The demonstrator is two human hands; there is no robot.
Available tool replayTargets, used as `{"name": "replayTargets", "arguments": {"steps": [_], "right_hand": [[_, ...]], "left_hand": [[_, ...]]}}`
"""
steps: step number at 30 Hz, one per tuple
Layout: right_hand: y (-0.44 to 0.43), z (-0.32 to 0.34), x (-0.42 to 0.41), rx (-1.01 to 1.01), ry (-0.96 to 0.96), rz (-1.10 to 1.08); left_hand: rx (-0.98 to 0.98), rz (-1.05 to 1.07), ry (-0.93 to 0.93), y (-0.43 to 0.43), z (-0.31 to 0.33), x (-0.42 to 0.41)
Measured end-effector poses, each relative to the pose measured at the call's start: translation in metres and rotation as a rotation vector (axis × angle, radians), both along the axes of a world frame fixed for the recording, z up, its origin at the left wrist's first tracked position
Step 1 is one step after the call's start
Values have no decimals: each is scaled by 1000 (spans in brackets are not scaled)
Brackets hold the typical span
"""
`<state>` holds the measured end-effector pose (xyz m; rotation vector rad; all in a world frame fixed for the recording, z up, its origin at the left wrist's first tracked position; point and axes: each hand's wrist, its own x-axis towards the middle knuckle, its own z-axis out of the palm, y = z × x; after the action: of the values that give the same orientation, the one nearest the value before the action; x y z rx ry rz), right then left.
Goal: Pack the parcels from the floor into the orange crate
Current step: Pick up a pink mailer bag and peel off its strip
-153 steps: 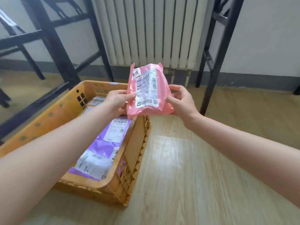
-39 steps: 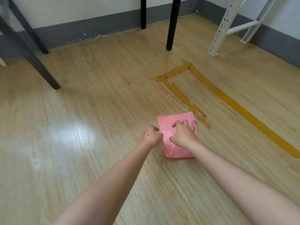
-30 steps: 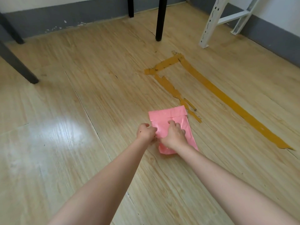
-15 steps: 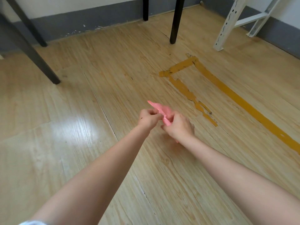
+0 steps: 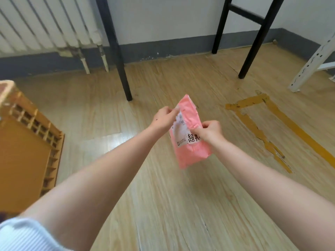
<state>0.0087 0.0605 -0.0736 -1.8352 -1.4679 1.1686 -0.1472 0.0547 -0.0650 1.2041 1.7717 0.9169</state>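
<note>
A pink plastic parcel (image 5: 192, 151) with a white shipping label hangs in the air above the wooden floor, label side facing me. My left hand (image 5: 163, 119) pinches its upper left edge. My right hand (image 5: 209, 132) grips its right side, fingers curled over the label. The orange crate (image 5: 27, 147) stands at the left edge of the view, only its outer side wall and corner showing; its inside is hidden.
Two black metal legs (image 5: 123, 73) stand on the floor behind the parcel. A white radiator (image 5: 45, 24) lines the wall at the back left. A white slotted frame (image 5: 311, 64) is at the right, with yellow tape marks (image 5: 262, 127) on the floor.
The pink parcel was lifted off the floor by both hands and turned label side up. The view swung left, bringing the crate and radiator into sight.
</note>
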Motion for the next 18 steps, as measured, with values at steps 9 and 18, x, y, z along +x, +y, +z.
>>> {"name": "replayTargets", "arguments": {"steps": [9, 18], "right_hand": [[-27, 80, -110, -194, 532, 88], [-63, 136, -209, 38, 523, 338]], "left_hand": [[-201, 150, 53, -56, 71, -152], [133, 423, -110, -138, 130, -249]]}}
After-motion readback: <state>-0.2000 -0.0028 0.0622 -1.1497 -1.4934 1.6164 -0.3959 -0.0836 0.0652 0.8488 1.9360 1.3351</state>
